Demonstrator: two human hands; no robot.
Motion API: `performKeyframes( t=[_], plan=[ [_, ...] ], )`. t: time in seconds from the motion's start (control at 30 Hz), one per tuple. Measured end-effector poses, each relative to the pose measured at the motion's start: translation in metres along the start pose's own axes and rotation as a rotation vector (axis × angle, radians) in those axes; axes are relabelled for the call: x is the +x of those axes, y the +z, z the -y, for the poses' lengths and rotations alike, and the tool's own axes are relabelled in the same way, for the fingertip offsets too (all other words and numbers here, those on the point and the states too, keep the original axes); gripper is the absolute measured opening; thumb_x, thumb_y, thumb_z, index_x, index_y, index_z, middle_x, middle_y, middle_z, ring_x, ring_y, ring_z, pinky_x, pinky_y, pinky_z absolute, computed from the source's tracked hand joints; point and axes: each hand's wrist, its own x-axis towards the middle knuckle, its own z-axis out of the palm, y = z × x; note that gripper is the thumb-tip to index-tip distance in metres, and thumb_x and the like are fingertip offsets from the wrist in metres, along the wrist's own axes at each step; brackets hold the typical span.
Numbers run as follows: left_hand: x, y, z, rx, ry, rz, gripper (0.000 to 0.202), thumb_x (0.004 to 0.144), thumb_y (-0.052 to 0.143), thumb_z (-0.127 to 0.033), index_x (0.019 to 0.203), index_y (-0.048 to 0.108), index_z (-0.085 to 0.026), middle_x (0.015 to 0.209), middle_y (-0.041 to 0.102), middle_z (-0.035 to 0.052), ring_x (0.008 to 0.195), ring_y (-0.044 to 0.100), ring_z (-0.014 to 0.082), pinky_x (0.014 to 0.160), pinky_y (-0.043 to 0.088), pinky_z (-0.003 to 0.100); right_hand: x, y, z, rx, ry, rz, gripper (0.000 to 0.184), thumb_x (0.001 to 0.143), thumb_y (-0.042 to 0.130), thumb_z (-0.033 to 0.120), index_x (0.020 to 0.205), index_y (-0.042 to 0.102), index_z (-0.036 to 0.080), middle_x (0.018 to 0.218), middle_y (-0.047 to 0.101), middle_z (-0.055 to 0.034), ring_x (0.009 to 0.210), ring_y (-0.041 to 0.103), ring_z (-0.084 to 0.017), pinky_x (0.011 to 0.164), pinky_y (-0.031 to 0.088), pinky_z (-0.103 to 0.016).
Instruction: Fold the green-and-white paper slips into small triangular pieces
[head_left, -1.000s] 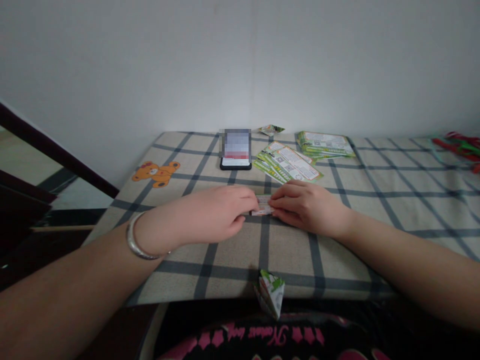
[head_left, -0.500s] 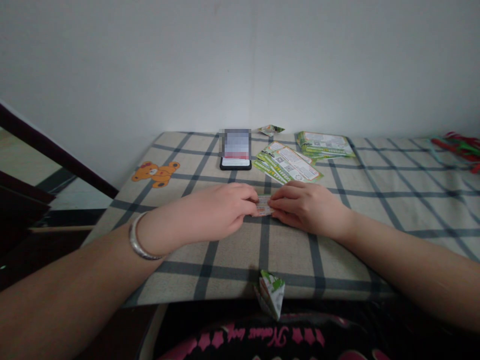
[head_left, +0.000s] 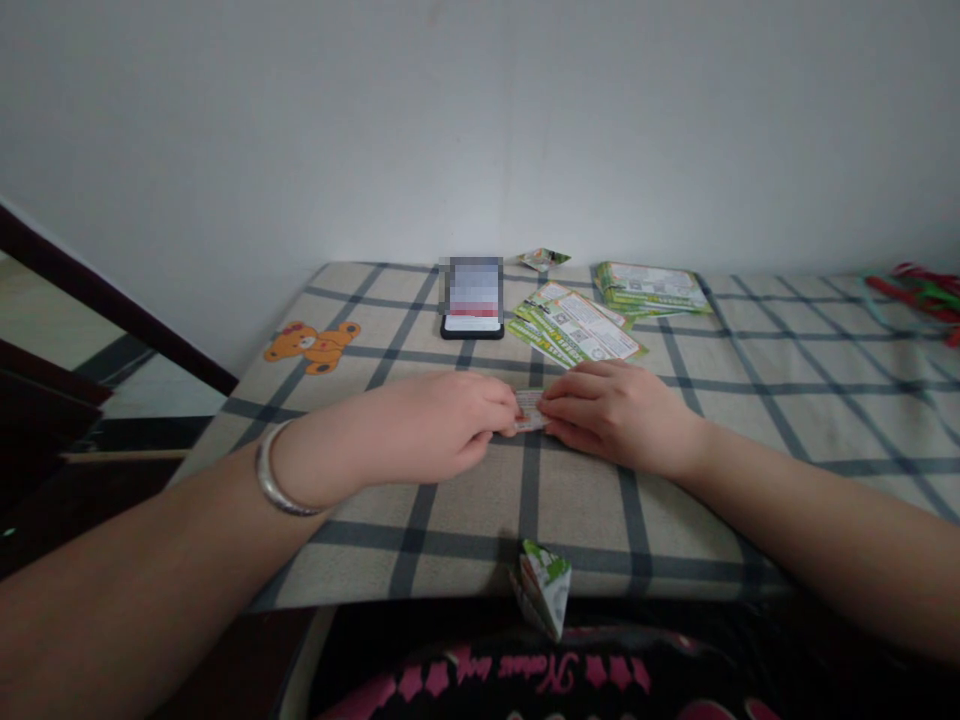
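Observation:
Between my hands a small folded paper card (head_left: 531,412) lies on the checked tablecloth, its printed middle showing. My left hand (head_left: 465,420), with a silver bangle at the wrist, pinches the card's left end. On the right end, my right hand (head_left: 611,410) presses with its fingers bent together. Both ends of the card are hidden under the fingertips. Nearer to me, a folded paper piece (head_left: 546,590) in green and white stands at the table's front edge. Just beyond my right hand lie several fanned printed cards (head_left: 577,325).
A phone (head_left: 472,300) lies at the back. By the wall sit another folded paper piece (head_left: 544,259) and a stack of printed cards (head_left: 652,288). Red and green strands (head_left: 919,290) lie far right. A bear picture (head_left: 311,347) marks the cloth (head_left: 360,390) at left.
My left fingers have closed a little more over the card's left end and shifted slightly. My right hand stays almost in the same place.

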Motion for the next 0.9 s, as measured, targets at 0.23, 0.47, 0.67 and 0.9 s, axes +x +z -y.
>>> performKeyframes(
  t=[0.23,0.47,0.67,0.9],
  plan=[
    [0.004,-0.002,0.002,0.023,0.014,0.001,0.032,0.083,0.05,-0.003,0.098,0.072,-0.019,0.107,0.068,0.002,0.101,0.062,0.0151,0.092,0.047,0.027,0.004,0.004,0.001,0.127,-0.116,-0.063,0.023,0.096,0.05,0.023,0.107,0.069,0.018,0.099,0.072,-0.0039,0.09,0.062,-0.019,0.08,0.049,-0.033],
    [0.003,0.007,-0.002,0.246,-0.006,-0.028,0.019,0.085,0.052,-0.012,0.092,0.068,-0.018,0.101,0.066,0.0032,0.098,0.06,0.0195,0.087,0.049,0.034,0.004,0.004,0.002,0.122,-0.165,-0.023,0.027,0.094,0.05,0.022,0.116,0.066,0.018,0.107,0.07,-0.0043,0.096,0.059,-0.022,0.082,0.049,-0.036],
    [0.002,0.012,0.0,0.306,0.041,-0.052,0.014,0.086,0.052,-0.013,0.085,0.065,-0.018,0.096,0.064,0.0028,0.096,0.059,0.0201,0.083,0.049,0.035,0.006,0.001,0.007,0.061,-0.168,0.004,0.026,0.095,0.05,0.023,0.115,0.066,0.021,0.109,0.069,-0.0051,0.094,0.057,-0.021,0.078,0.047,-0.036],
    [0.0,0.015,-0.005,0.369,0.061,-0.078,0.012,0.085,0.052,-0.012,0.086,0.063,-0.017,0.092,0.063,0.0043,0.092,0.059,0.0212,0.078,0.049,0.035,0.014,-0.007,0.012,-0.013,-0.198,0.079,0.022,0.095,0.046,0.021,0.1,0.068,0.017,0.106,0.067,-0.0059,0.092,0.057,-0.022,0.075,0.046,-0.036]
  ],
)
